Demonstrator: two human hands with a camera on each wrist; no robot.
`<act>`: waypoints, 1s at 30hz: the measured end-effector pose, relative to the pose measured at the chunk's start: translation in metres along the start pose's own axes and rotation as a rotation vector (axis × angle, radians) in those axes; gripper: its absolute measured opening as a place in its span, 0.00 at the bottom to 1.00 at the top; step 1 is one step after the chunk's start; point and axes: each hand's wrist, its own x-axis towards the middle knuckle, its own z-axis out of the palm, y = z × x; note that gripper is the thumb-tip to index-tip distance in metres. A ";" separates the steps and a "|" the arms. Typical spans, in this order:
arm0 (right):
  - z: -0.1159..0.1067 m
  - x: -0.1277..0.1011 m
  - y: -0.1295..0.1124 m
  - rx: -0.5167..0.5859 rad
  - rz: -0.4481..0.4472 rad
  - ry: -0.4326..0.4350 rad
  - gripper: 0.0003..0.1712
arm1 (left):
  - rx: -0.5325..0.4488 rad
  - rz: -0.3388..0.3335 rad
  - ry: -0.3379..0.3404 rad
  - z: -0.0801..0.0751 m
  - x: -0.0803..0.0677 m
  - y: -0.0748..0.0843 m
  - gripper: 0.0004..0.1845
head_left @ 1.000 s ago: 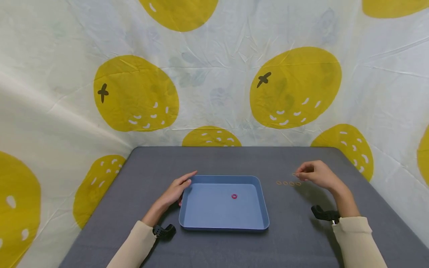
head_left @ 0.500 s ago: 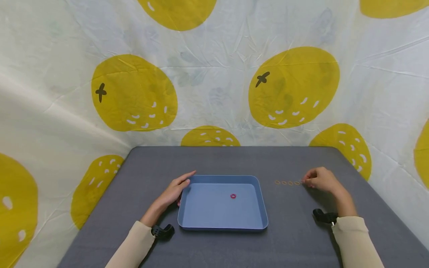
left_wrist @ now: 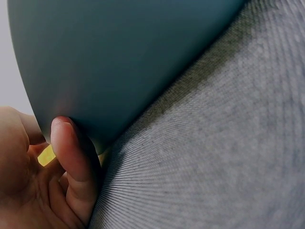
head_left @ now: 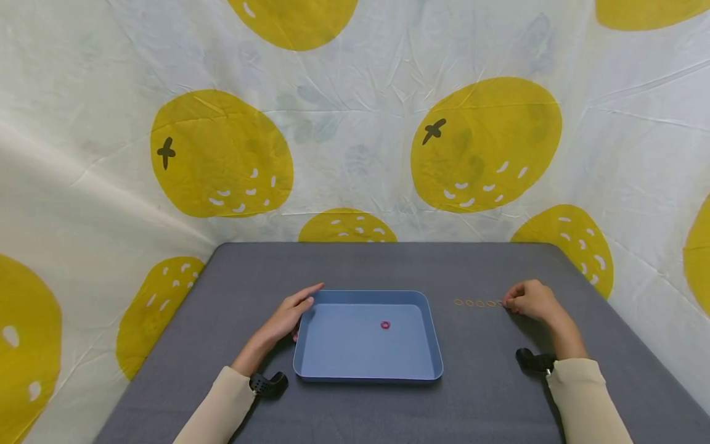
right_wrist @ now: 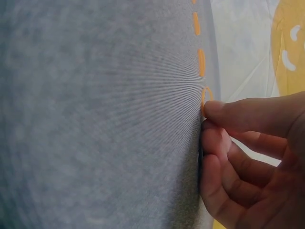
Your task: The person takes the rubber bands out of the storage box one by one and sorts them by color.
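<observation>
The right hand (head_left: 534,301) rested at the right end of a row of small orange rubber rings (head_left: 474,303) on the grey felt table (head_left: 488,394), its curled fingertips (right_wrist: 224,112) pinching the nearest ring (right_wrist: 206,98). The row ran leftward toward the shallow blue plastic tray (head_left: 367,375), which held one small red ring (head_left: 385,325). The left hand (head_left: 288,317) lay with relaxed fingers against the tray's left rim, grasping nothing.

Your bench (head_left: 477,394) wears a grey woven cover. A blue tray (head_left: 436,345) sits flat on it near the middle, a small pink ring (head_left: 385,325) inside. To the tray's right, a row of orange rings (head_left: 474,303) lies directly on the cloth.
</observation>
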 end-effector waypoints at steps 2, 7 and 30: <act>0.000 0.000 -0.001 0.000 0.005 -0.003 0.09 | -0.001 0.003 -0.003 0.000 0.000 0.000 0.26; -0.002 0.000 -0.001 0.011 0.029 -0.014 0.10 | -0.003 -0.001 -0.001 0.000 0.000 0.001 0.26; -0.010 -0.002 0.003 0.091 0.059 -0.044 0.13 | -0.007 0.003 -0.006 -0.001 -0.001 -0.001 0.25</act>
